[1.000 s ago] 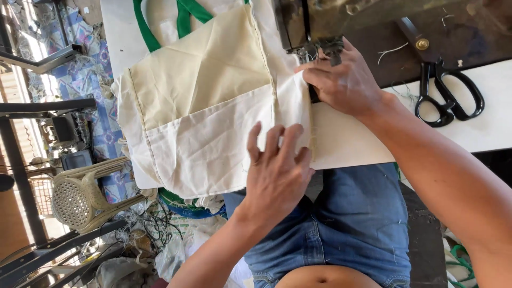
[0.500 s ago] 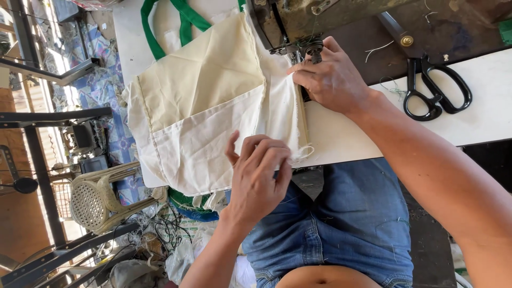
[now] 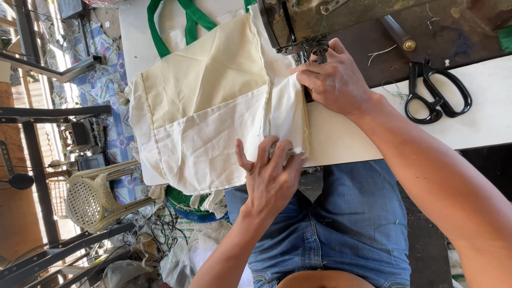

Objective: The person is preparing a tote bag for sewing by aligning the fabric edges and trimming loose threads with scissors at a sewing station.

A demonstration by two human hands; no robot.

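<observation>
- White tabletop (image 3: 480,122) carries an old sewing machine (image 3: 320,18), with cluttered floor and a woven plastic stool (image 3: 93,194) off to one side.
- Compared with half a second ago, the left hand (image 3: 272,178) has slid a little toward the table's near edge, and the cloth's folded edge now lies flatter.
- Cream fabric bag (image 3: 213,112) with green straps (image 3: 184,18) lies spread over the table, its folded seam running under the machine's presser foot (image 3: 319,50).
- Right hand (image 3: 333,80) presses flat on the seam just beside the foot, fingers curled on the cloth, gripping nothing.
- Left hand rests open, fingers spread, pinning the bag's near edge.
- Black scissors (image 3: 437,93) lie apart, beyond the right wrist.
</observation>
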